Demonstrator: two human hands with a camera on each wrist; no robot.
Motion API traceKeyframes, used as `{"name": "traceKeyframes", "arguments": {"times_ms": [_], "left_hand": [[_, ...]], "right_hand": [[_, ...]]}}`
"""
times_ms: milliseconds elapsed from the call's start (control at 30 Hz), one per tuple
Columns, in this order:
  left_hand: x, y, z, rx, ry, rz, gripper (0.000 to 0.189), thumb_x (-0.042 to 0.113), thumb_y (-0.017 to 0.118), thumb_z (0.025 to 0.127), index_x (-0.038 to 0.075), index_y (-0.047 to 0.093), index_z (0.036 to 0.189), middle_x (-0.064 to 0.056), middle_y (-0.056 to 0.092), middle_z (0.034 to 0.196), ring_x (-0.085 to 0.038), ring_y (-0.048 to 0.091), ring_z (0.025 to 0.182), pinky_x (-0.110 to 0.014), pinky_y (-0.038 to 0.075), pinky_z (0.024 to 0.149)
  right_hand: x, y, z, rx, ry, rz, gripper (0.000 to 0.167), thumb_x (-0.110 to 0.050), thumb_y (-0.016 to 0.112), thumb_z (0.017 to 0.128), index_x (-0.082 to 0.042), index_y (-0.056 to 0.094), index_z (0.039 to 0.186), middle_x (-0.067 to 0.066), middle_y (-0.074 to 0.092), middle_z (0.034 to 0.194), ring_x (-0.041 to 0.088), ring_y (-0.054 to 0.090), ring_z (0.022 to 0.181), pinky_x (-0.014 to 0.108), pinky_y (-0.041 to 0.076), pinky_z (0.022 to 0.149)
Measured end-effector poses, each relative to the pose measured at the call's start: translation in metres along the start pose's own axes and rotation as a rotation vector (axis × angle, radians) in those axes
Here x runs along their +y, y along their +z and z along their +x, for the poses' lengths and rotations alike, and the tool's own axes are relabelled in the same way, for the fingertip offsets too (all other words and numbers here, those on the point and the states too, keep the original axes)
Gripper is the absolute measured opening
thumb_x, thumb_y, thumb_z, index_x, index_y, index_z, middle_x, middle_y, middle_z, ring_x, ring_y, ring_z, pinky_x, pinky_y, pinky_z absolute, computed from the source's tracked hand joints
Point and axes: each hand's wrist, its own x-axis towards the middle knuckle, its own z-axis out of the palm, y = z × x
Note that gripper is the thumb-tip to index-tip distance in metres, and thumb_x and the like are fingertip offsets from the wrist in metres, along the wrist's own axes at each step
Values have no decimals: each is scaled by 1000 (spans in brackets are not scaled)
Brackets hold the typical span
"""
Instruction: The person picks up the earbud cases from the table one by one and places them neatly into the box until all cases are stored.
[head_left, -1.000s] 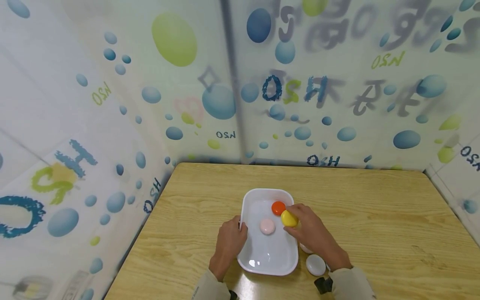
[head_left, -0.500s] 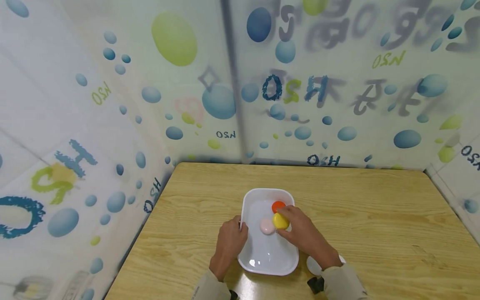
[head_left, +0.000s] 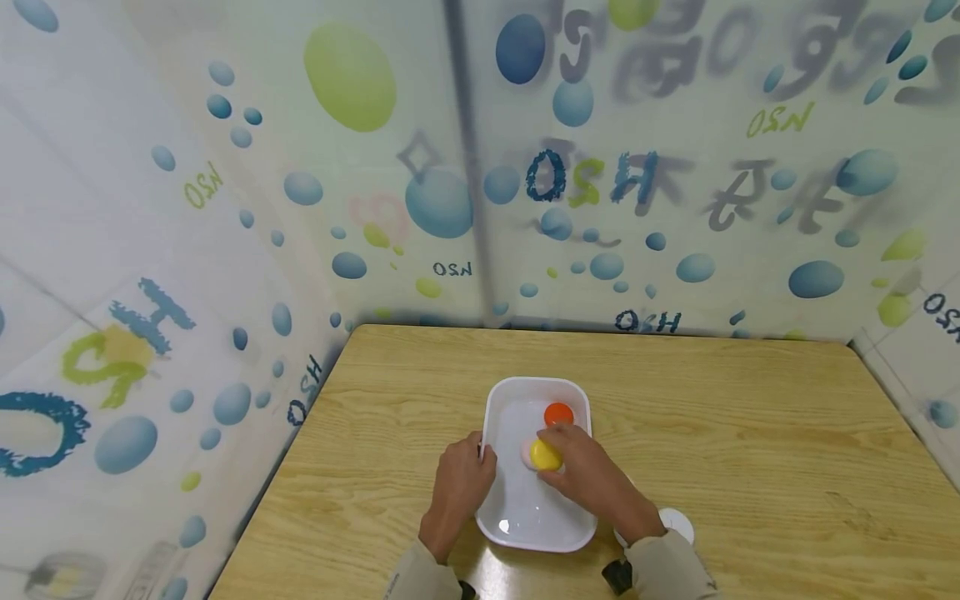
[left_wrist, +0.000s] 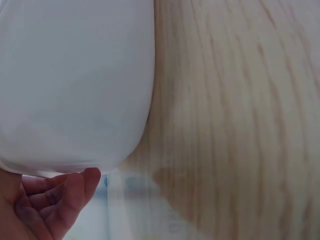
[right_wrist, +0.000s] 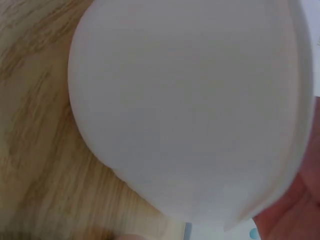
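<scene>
A white rectangular tub stands on the wooden table in the head view. My left hand grips its left rim, thumb on top; in the left wrist view the curled fingers show beside the tub's outer wall. Between the thumb and fingers of my right hand is a smooth yellow rounded piece, held over the tub. It partly covers a flat, round pale pink piece. Just beyond the right fingertips lies a round red piece. The tub's wall fills most of the right wrist view.
To the right of the tub, partly under the right forearm, lie white round discs on the table. Curtains or sheets printed with bubbles and lettering enclose the table at the back and sides.
My right hand has carried the yellow piece leftward and nearer, from beside the red piece to over the pink one. The left hand keeps its grip on the rim.
</scene>
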Motion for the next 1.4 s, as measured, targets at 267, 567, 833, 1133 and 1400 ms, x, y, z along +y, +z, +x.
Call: {"name": "traceKeyframes", "arguments": {"times_ms": [267,567,833,1133,1400], "left_hand": [[0,0,0,17,13,14,13,12,61,88,3,69,93,-4,62,67,-15,53,58,-29,42,49],[0,1,0,18,7,26,11,12,61,88,4,69,89,-5,63,68,-16,54,58,-30,43,50],[1,0,0,6,-4,19,17,13,61,89,2,71,97,-6,66,72,-16,57,60,-29,45,51],[0,0,0,12,5,27,17,13,61,88,2,71,97,-6,66,72,-17,57,60,-30,45,51],[0,1,0,13,14,21,14,12,61,89,2,70,93,-5,65,70,-15,55,59,-29,44,51]], "right_hand": [[-2,8,1,9,-64,-27,48,-15,84,77,-1,66,119,11,63,118,25,58,107,44,48,97],[-2,13,0,-14,-80,-71,47,-17,83,77,-1,66,119,8,63,115,21,58,101,42,49,94],[-3,17,1,-41,-99,-116,46,-19,81,78,-2,67,119,8,64,113,19,57,97,40,50,90],[-4,20,0,-29,-147,-178,43,-21,81,77,-5,68,115,5,64,108,18,57,92,35,50,84],[-5,19,1,-32,-161,-213,45,-26,82,78,-6,69,116,5,66,112,20,61,99,38,51,90]]}}
